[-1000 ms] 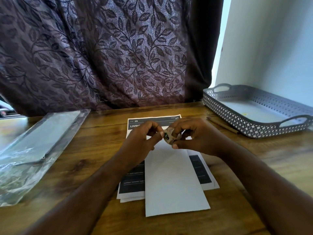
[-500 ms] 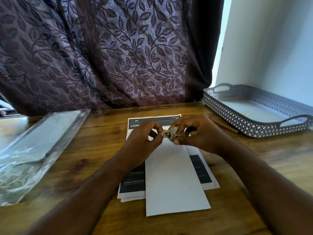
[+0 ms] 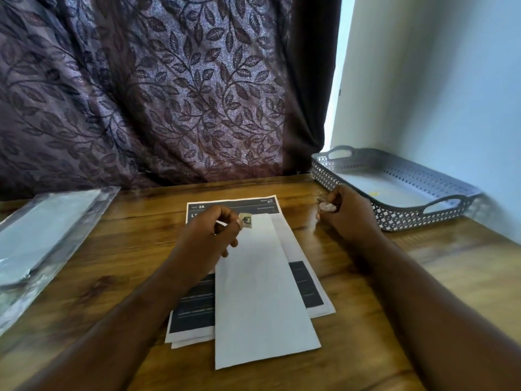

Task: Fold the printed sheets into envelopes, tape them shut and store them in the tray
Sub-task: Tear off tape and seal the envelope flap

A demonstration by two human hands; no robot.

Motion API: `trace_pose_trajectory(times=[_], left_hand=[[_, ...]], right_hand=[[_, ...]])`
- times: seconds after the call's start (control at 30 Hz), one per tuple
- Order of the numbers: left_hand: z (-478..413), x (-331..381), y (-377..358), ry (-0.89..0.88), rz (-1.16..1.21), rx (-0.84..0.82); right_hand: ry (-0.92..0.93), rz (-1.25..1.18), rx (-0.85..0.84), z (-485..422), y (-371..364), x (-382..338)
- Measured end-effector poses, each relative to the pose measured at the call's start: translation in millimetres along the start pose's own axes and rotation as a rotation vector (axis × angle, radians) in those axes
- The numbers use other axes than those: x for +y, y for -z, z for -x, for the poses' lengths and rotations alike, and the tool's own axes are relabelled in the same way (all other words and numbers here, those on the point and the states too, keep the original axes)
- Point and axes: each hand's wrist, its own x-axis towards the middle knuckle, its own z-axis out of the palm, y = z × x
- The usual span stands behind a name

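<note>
**Taping the fold shut**

The hands are well apart. The left hand [image 3: 210,235] pinches a small piece of tape [image 3: 245,220] at the top edge of the folded sheet [image 3: 262,292]. The right hand [image 3: 348,214], just beside the tray [image 3: 394,221], curls round what looks like the tape roll [image 3: 326,206], though it is blurred. The folded sheet lies on the printed sheets [image 3: 234,207] on the table [image 3: 127,249], not yet in the tray. This looks like the sealing step. Next, the tape wants pressing flat across the fold without shifting the paper.
</note>
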Motion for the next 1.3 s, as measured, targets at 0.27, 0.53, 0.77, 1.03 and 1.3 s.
trace_pose_trajectory(times=[0.27,0.53,0.77,1.03,1.3], left_hand=[[-1,0,0,0.041,0.006,0.019],[0,-1,0,0.053,-0.020,0.040],[3,-4,-3,-0.002,-0.104,0.076],[4,3,-3,-0.053,-0.222,0.083],[-20,-6,-11,-0.041,-0.671,-0.150]], right_hand=[[0.002,0.188,-0.068,-2,-4,3],[0.260,-0.230,-0.096,26,-12,-67],[0.353,-0.329,-0.307,40,-42,-77],[0.230,-0.288,-0.294,26,-43,-66],[-0.205,-0.463,-0.195,7,-36,-43]])
